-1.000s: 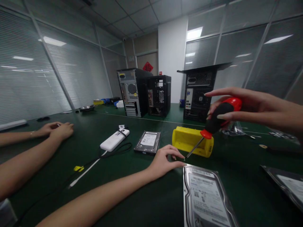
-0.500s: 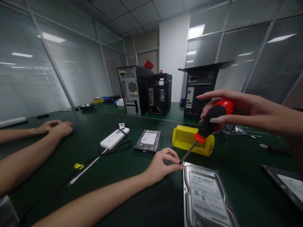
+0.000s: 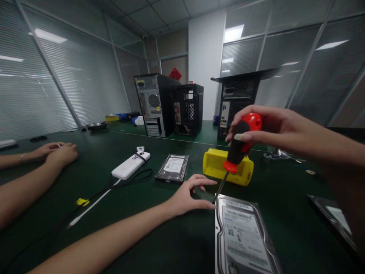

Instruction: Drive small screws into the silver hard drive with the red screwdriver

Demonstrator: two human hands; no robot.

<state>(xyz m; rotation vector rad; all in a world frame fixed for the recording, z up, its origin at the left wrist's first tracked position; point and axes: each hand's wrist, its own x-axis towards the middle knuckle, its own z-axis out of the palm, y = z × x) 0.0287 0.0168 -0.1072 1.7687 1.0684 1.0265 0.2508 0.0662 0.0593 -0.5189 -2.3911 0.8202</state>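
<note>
My right hand (image 3: 251, 127) is wrapped round the red and black handle of a screwdriver (image 3: 236, 146). Its shaft slants down, and the tip is at the upper left corner of a silver hard drive (image 3: 245, 236) lying label up on the table. Beside that corner is my left hand (image 3: 189, 196), thumb and fingers spread apart, with the thumb tip close to the screwdriver's tip. Whether a screw sits under the tip is too small to tell. Just behind the drive stands a yellow plastic bin (image 3: 213, 163).
A second hard drive (image 3: 173, 167) and a white power bank (image 3: 131, 165) with cables lie to the left. Another drive (image 3: 333, 213) is at the right. Computer cases (image 3: 154, 106) stand at the back. Another person's hands (image 3: 61, 152) rest at the far left.
My left thumb and fingers have parted from their pinch at the screwdriver's tip. My right hand has turned the handle more upright. The whole view has shifted slightly.
</note>
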